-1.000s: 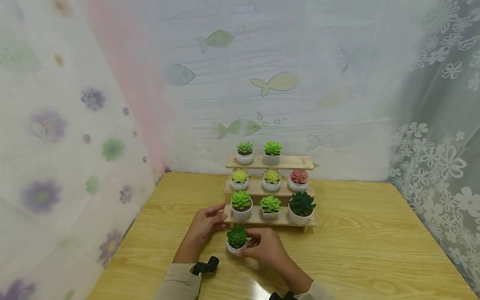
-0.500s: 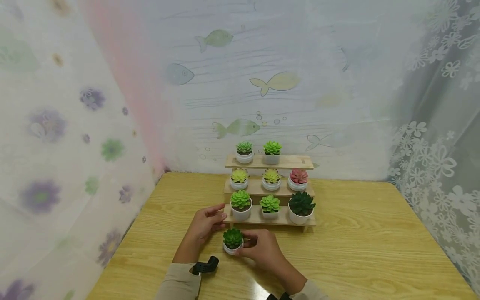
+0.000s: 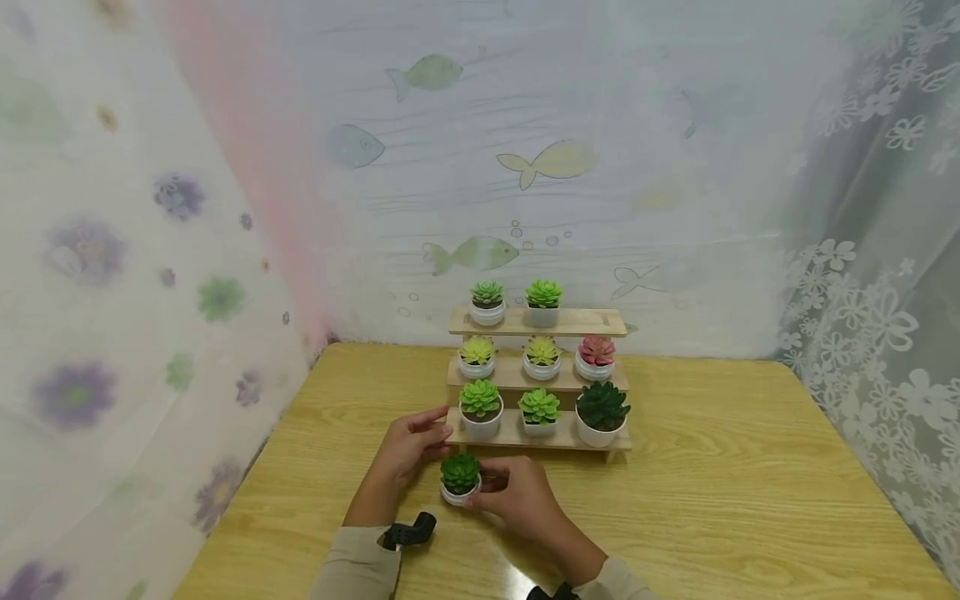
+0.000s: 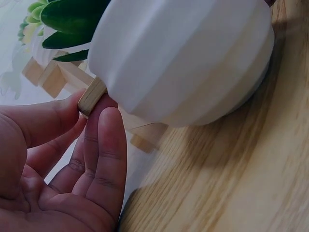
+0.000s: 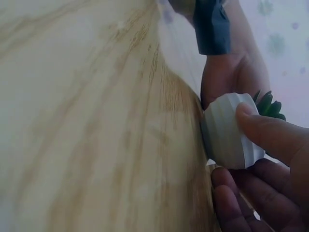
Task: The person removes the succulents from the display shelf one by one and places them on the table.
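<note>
A three-tier wooden stand (image 3: 570,439) holds potted succulents in three rows. My left hand (image 3: 408,450) pinches the left end of its lowest shelf; in the left wrist view, thumb and fingers of the left hand (image 4: 82,159) close on the wooden shelf end (image 4: 92,95). In front of the stand's left end, my right hand (image 3: 521,496) grips a small dark green succulent in a white pot (image 3: 460,487). The right wrist view shows the ribbed white pot (image 5: 229,133) at the table surface, between thumb and fingers of the right hand (image 5: 270,164).
Two pots stand on the top shelf (image 3: 573,322), three on the middle one, including a pink succulent (image 3: 597,354), and three on the lowest. The wooden table (image 3: 735,467) extends to both sides, with patterned curtains (image 3: 637,100) behind and beside it.
My right hand has moved a little to the left together with the dark green potted succulent. The left hand stays at the shelf end.
</note>
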Demonstrator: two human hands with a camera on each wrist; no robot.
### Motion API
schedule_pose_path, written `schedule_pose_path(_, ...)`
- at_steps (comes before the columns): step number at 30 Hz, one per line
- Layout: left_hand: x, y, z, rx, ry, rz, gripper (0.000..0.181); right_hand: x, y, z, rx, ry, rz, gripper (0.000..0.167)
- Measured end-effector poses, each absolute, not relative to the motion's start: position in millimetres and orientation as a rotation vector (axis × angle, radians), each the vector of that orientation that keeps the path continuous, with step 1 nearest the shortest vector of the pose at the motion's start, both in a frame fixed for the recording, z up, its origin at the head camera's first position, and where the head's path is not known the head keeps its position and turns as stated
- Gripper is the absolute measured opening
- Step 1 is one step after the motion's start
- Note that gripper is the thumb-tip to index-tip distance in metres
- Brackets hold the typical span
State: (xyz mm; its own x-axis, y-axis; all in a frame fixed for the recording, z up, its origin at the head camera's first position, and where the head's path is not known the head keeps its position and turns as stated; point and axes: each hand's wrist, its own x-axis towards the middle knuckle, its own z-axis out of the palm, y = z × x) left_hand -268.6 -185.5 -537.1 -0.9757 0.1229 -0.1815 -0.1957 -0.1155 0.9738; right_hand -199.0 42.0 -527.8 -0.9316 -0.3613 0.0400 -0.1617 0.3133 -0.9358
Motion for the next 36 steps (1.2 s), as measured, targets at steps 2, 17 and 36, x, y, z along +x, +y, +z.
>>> schedule_pose_path(2, -268.6, -185.5, -537.3, -0.086, 1.932, 2.203, 0.05, -199.0, 41.5, -528.0, -0.49, 2.408, -1.668, 0.044)
schedule_pose_path(17, -267.4, -186.2, -536.3, -0.057, 1.937, 2.193, 0.05, -194.7, 36.1, -530.6, -0.53, 2.553, -1.612, 0.042)
schedule_pose_path(36, -266.3, -184.5, -533.9, -0.082, 1.923, 2.21, 0.05, -194.9, 37.8, -527.8, -0.544, 2.535, -1.586, 0.051)
